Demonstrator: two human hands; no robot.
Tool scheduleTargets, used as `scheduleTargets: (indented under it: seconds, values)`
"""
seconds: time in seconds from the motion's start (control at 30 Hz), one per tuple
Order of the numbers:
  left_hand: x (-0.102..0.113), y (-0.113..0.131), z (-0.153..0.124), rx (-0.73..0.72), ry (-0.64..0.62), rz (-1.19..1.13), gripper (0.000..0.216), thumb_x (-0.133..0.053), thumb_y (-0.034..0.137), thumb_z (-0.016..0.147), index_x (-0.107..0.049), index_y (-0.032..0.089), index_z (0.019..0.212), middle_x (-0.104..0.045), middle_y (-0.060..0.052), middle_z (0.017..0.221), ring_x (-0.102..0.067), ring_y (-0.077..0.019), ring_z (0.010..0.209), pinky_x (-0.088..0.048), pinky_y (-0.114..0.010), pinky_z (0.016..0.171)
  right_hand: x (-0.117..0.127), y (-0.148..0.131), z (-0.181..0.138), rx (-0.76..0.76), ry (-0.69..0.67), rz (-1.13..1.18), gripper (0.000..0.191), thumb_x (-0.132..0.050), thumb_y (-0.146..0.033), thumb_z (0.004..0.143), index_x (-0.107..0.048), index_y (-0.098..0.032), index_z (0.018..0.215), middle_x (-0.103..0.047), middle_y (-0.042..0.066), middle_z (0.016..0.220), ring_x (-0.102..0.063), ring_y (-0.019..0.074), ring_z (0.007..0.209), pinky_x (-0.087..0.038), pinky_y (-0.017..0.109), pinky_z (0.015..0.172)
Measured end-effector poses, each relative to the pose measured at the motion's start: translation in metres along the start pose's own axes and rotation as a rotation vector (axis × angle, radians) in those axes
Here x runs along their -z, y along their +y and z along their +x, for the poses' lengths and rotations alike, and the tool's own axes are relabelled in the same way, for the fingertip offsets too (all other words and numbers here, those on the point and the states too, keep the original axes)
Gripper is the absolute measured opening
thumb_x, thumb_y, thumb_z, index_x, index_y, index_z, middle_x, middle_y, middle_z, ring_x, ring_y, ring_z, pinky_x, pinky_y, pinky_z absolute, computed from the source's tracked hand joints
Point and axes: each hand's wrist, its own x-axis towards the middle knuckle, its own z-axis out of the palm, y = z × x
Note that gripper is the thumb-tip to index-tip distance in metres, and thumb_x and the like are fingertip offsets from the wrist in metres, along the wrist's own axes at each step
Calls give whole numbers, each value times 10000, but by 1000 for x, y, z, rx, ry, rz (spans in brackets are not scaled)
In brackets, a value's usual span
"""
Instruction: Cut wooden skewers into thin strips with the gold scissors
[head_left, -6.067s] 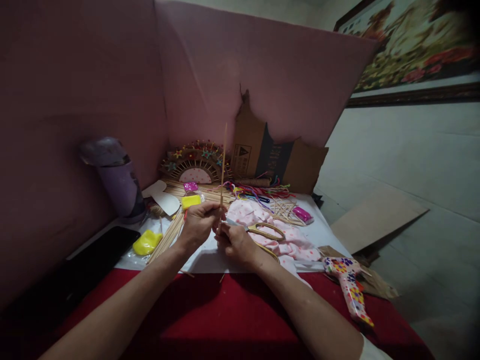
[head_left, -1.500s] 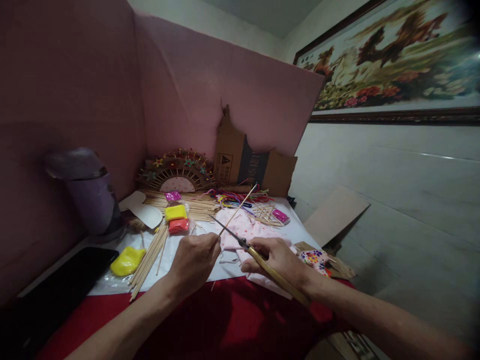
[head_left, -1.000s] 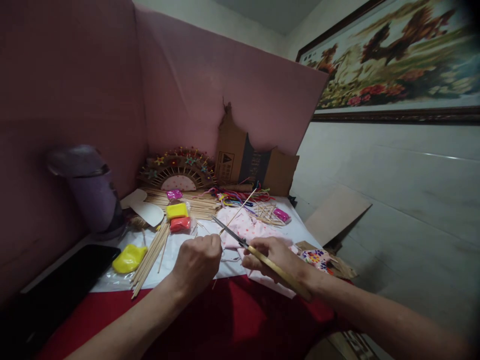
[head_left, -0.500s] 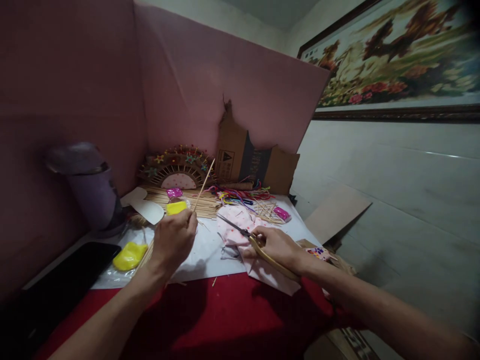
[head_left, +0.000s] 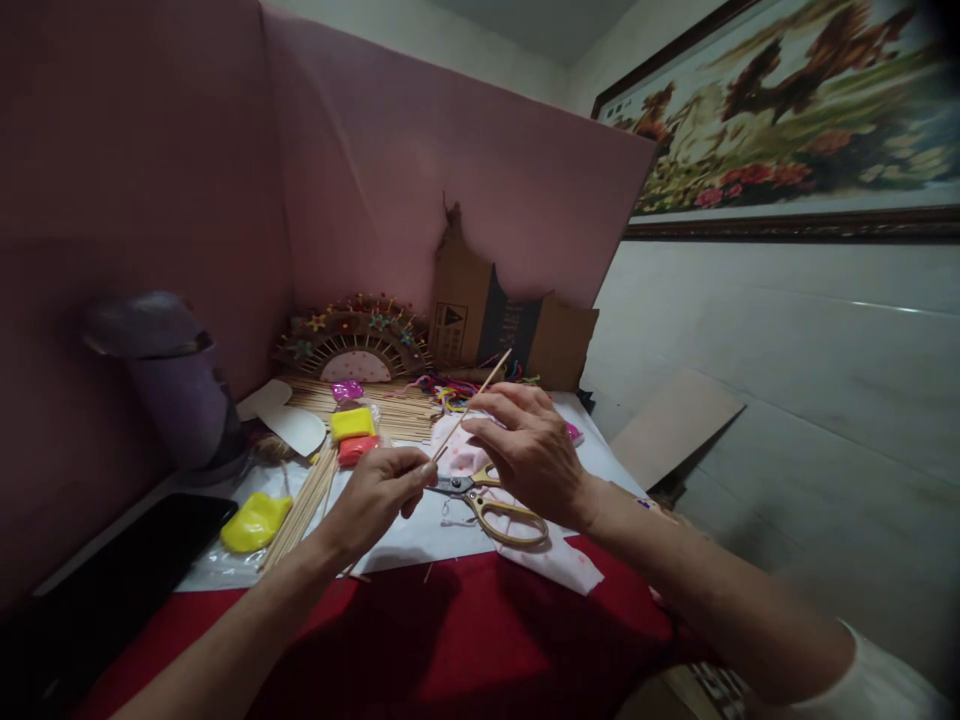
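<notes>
Left hand pinches the near end of a thin bamboo stick, which slants up and to the far right. Right hand hovers open over the stick's middle, fingers spread, gripping nothing. Gold-handled scissors lie on pink cloth just below.

From my feed, both forearms are bare up to the frame edge. My left hand and right hand carry no gloves, rings or watch. A white sleeve covers the right upper arm.
</notes>
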Motion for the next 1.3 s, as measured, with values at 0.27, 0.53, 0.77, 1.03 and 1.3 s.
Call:
scheduleTargets:
  seconds: [0.27,0.53,0.77,1.03,1.3]
  values:
    - [-4,-4,-2,-226,70,579,313,-431,306,832,-478,153,562,-430,31,507,-351,-82,498,-235,-237,520,-2,11,7,116,-57,-3,258,-454,-355,891,-606,-165,806,-599,43,805,-483,161,768,-313,319,765]
    - [-8,-11,0,-233,88,744,334,-385,272,854,-485,157,558,-450,20,484,-364,-84,470,-224,-245,523,-5,2,10,121,-162,-138,243,-524,-323,848,-632,-177,686,-576,46,737,-447,167,707,-240,307,630]
    - [-8,-14,-1,-185,113,738,349,-399,285,842,-507,158,535,-427,24,456,-347,-87,457,-220,-251,517,-10,-16,8,31,-181,-170,198,-533,-263,809,-635,-150,682,-581,76,722,-470,191,717,-229,321,604]
    - [-11,-13,0,-78,112,467,378,-395,333,828,-445,167,492,-418,26,424,-360,-90,440,-234,-229,458,-22,-29,5,24,-162,-191,164,-483,-144,788,-609,-134,683,-586,100,706,-488,202,675,-244,318,564]
    - [-2,-10,2,-87,-89,-65,244,-538,363,754,-559,145,645,-465,33,499,-404,-88,500,-312,-218,505,-13,26,18,-124,-251,583,136,-548,-222,805,-614,-160,703,-631,4,727,-549,119,693,-385,235,657]
